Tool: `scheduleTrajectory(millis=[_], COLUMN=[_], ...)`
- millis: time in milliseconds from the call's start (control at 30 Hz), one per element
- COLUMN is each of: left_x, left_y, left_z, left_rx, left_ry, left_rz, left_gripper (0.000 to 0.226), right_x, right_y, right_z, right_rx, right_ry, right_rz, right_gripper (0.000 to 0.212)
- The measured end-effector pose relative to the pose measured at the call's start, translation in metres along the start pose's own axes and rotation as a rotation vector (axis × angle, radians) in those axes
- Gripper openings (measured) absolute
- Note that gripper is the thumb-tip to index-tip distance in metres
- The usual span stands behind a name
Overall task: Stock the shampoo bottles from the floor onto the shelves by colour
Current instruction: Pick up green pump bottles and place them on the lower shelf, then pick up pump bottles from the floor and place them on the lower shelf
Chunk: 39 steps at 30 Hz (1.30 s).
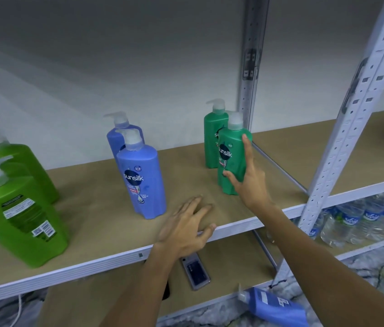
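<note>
On the brown shelf board point(106, 220) two lime green shampoo bottles point(18, 213) stand at the left, two blue bottles point(142, 178) in the middle and two dark green bottles at the right. My right hand point(249, 178) grips the front dark green bottle point(232, 159), which stands upright on the board, with the thumb on its front and the fingers round its right side. The other dark green bottle point(213, 135) stands just behind it. My left hand point(186, 227) rests flat on the shelf's front edge, fingers apart. Another blue bottle point(276, 308) lies on the floor at the lower right.
A white perforated upright point(354, 109) rises at the right, with a second post point(250, 67) behind the dark green bottles. A phone point(195, 271) lies on the lower shelf. Packed water bottles point(356, 218) fill the neighbouring lower shelf at the right.
</note>
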<state>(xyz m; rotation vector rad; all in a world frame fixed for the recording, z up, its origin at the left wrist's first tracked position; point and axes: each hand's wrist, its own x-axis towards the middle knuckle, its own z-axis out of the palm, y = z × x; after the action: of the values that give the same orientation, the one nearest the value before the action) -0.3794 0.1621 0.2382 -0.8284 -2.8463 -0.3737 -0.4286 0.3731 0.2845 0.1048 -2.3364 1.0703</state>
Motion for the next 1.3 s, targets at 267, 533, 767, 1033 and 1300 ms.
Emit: scheduleTrajectory(millis=[267,533,767,1033,1300], left_x=[0.000,-0.003,-0.030,-0.102,-0.199], left_y=[-0.001,0.003,0.020,0.042,0.034], left_z=[0.002,0.003,0.003,-0.002,0.046], left_rx=[-0.003,-0.064,-0.029,-0.160,-0.334], left_ry=[0.009,0.012,-0.026,-0.026,-0.178], left_rz=[-0.007,-0.041,-0.107,-0.109,-0.371], left_gripper=[0.058,0.060,0.063,0.065,0.059], right_x=[0.000,-0.033,-0.073,-0.149,-0.224], right_y=[-0.001,0.010,0.022,0.011,0.014], right_z=[0.001,-0.003,-0.023,-0.050,-0.051], right_rx=[0.036,-0.069,-0.323,-0.357,-0.326], right_ry=[-0.020,-0.152,-0.452,-0.505,-0.636], right_rz=[0.013,0.038,0.154,0.108,0.190], right_gripper=[0.111,0.110,0.076,0.063,0.067])
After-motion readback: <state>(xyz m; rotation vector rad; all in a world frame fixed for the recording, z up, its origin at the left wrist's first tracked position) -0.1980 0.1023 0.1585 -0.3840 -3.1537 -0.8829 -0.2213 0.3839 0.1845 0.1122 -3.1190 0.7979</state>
